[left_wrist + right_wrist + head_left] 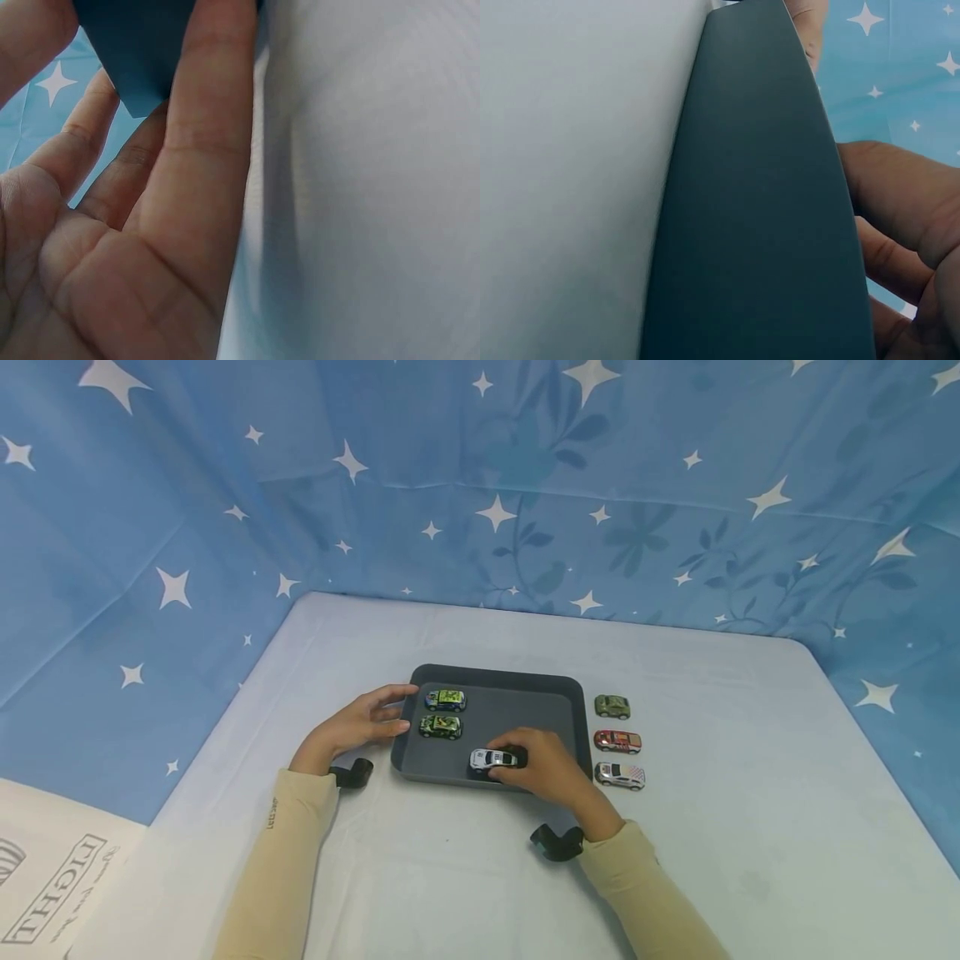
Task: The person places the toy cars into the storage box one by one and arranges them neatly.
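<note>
My right hand (546,764) pinches a white toy car (492,760) between thumb and fingers, low over the near part of a dark grey tray (517,714). In the right wrist view the tray's outer wall (757,180) hides the car and the fingertips. My left hand (367,720) touches the tray's left rim with spread, extended fingers and thumb. The left wrist view shows its fingers (206,112) against the tray's corner (142,52). Two more toy cars sit in the tray's left part: a blue-and-yellow one (446,700) and a green camouflage one (440,727).
Right of the tray, three toy cars stand in a column on the white tablecloth (720,793): olive green (612,707), red (618,742) and silver-white (620,775). A blue star-patterned curtain (450,485) hangs behind the table. A printed pale cloth (60,868) lies at the lower left.
</note>
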Tool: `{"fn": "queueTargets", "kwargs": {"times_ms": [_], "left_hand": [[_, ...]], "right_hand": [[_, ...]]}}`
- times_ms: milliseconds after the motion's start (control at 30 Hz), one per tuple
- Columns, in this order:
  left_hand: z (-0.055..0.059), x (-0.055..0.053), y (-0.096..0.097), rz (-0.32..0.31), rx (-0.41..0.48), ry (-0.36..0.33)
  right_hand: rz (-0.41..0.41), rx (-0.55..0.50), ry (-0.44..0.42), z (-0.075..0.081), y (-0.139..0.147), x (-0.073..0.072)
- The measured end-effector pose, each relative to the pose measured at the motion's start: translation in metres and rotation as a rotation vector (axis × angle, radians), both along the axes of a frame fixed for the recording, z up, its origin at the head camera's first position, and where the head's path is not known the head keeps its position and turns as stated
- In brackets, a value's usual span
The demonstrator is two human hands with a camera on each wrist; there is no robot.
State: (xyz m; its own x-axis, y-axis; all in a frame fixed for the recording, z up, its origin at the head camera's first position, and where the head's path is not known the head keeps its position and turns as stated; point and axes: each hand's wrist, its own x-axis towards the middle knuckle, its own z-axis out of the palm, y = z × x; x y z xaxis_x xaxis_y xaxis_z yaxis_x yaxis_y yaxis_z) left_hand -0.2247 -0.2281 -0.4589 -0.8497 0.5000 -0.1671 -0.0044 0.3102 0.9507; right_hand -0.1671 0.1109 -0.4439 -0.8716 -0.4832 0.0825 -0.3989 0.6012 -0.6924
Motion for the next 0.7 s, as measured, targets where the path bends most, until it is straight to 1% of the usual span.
{"fn": "queueTargets", "kwargs": {"times_ms": [133, 367, 567, 700], "left_hand": [[0.000, 0.000, 0.001, 0.006, -0.004, 0.004], [-0.001, 0.000, 0.002, 0.019, -0.002, 0.004], [-0.003, -0.001, 0.001, 0.010, 0.003, 0.010], [-0.002, -0.001, 0.001, 0.018, -0.004, 0.011]], "right_hand": [[-0.023, 0.002, -0.011, 0.001, -0.006, 0.000], [-0.067, 0.004, -0.054, -0.001, -0.017, 0.000], [-0.081, 0.003, -0.072, 0.000, -0.025, -0.001], [-0.084, 0.000, -0.068, -0.001, -0.031, -0.003]]}}
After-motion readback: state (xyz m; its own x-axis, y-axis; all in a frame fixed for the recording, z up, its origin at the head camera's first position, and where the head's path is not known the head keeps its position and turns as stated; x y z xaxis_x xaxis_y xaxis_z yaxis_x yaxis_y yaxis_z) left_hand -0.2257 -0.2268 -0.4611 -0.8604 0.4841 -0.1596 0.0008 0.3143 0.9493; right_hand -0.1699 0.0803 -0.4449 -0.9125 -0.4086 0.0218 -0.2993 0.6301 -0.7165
